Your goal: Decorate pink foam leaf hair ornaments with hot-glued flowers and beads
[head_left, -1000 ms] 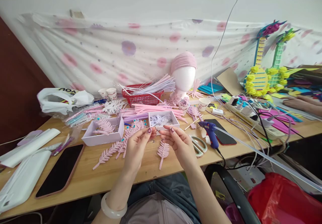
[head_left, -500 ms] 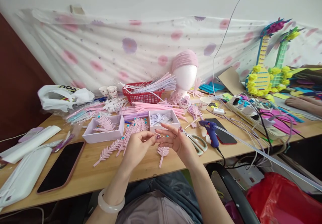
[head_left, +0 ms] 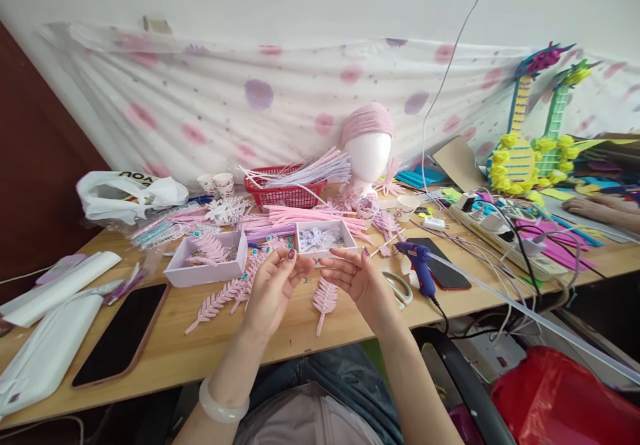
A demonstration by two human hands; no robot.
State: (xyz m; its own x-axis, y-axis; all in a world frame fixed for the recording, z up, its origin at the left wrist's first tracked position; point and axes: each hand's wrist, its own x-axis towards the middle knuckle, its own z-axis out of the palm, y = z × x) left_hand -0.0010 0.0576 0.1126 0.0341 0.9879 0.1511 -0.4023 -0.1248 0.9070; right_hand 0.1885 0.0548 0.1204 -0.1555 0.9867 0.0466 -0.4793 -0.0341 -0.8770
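My left hand (head_left: pixel 273 285) is raised over the table edge, its fingers curled and thumb pinched against them on something too small to make out. My right hand (head_left: pixel 357 277) faces it a few centimetres away, palm up, fingers loosely spread and nothing visible in them. Below and between the hands a pink feather-shaped leaf (head_left: pixel 325 298) lies on the wooden table (head_left: pixel 200 348). More pink leaves (head_left: pixel 225 293) fan out to the left. Just behind the hands stands a small white box (head_left: pixel 345 241) with pale flower pieces inside.
A pink box (head_left: pixel 200 273) sits left of the hands, and a dark phone (head_left: pixel 120 335) lies near the front edge. To the right are scissors (head_left: pixel 400 288), a blue glue gun (head_left: pixel 419 261) and a second phone (head_left: pixel 443 273). A foam head (head_left: pixel 367 151) and red basket (head_left: pixel 285 196) stand behind. Another person's hand (head_left: pixel 595 208) rests far right.
The hands drew together and overlapped half a second ago, then parted. My right hand has turned palm up with its fingers loosened; my left stays pinched.
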